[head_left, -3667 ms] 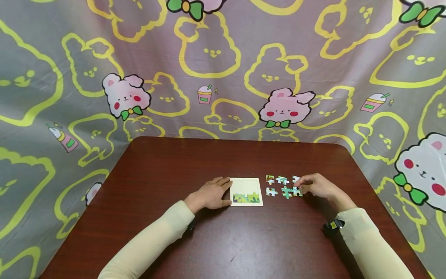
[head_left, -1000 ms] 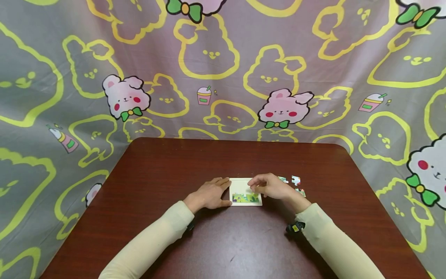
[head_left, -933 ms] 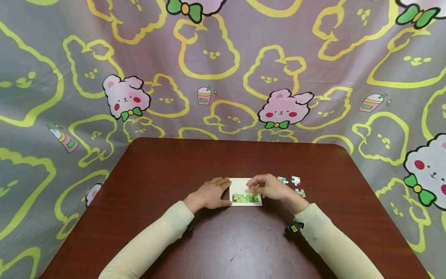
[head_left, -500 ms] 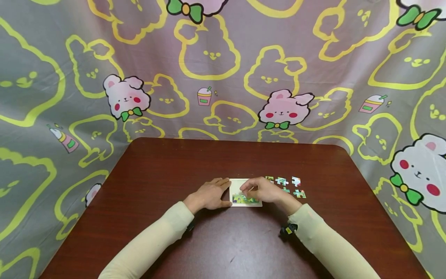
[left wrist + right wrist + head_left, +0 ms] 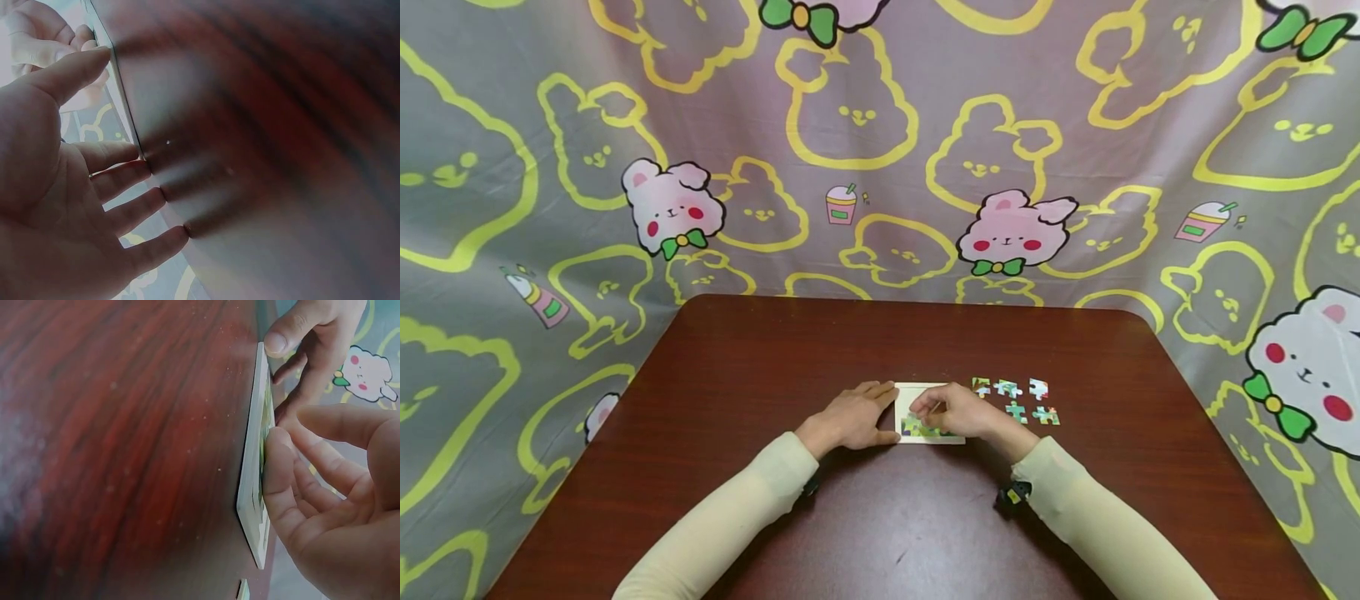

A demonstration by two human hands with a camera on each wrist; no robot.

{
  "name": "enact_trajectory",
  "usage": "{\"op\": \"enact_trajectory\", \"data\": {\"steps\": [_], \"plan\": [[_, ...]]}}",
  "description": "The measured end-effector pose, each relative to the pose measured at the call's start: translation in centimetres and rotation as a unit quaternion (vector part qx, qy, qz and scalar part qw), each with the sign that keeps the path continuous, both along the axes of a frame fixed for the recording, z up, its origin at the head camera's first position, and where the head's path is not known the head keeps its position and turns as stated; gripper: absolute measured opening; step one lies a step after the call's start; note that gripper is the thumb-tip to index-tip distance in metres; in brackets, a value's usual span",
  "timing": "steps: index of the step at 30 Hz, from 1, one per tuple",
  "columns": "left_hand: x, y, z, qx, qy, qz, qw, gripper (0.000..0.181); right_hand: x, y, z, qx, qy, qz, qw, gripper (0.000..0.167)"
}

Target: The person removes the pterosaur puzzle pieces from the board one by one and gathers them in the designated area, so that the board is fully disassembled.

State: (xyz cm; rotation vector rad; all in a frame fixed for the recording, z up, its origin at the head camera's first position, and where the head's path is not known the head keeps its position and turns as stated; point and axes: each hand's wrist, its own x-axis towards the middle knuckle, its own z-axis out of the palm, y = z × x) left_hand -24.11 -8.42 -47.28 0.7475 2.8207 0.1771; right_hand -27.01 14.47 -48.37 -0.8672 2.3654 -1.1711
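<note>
A pale square puzzle board (image 5: 961,393) lies on the table, its lower part filled with a green picture. My left hand (image 5: 856,418) is spread flat beside it, with thumb and fingertips against its left edge. Above the board is my right hand (image 5: 957,412), fingers bent together and fingertips down at the picture. What it pinches is mostly hidden by the fingers, but one loose puzzle piece is gone from the group. In the right wrist view, the right fingertips (image 5: 279,447) meet the face of the board, seen edge-on.
Right of the board lie several loose puzzle pieces, among them a green one (image 5: 1016,413), a blue-white one (image 5: 1008,388) and one with red (image 5: 1038,388). The brown table (image 5: 760,358) ends at a patterned curtain (image 5: 880,150).
My right hand has gone from the loose pieces to the board, then shifted slightly left over it. The front-left loose piece has left its place. My left hand has stayed still.
</note>
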Motion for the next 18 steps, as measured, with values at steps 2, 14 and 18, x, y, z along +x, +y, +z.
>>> {"op": "enact_trajectory", "data": {"steps": [2,14,18], "plan": [[0.00,-0.02,-0.04,0.000,0.000,0.000,1.0000,0.083,0.01,-0.03,0.02,-0.001,0.004,0.009,1.0000,0.025],[-0.10,-0.03,-0.17,-0.003,-0.003,-0.004,1.0000,0.083,-0.07,-0.26,0.19,0.041,0.009,0.032,0.9986,0.037],[-0.16,-0.04,-0.16,-0.003,-0.004,-0.005,1.0000,0.083,0.00,-0.37,0.36,0.046,0.006,0.032,0.9984,0.034]]}}
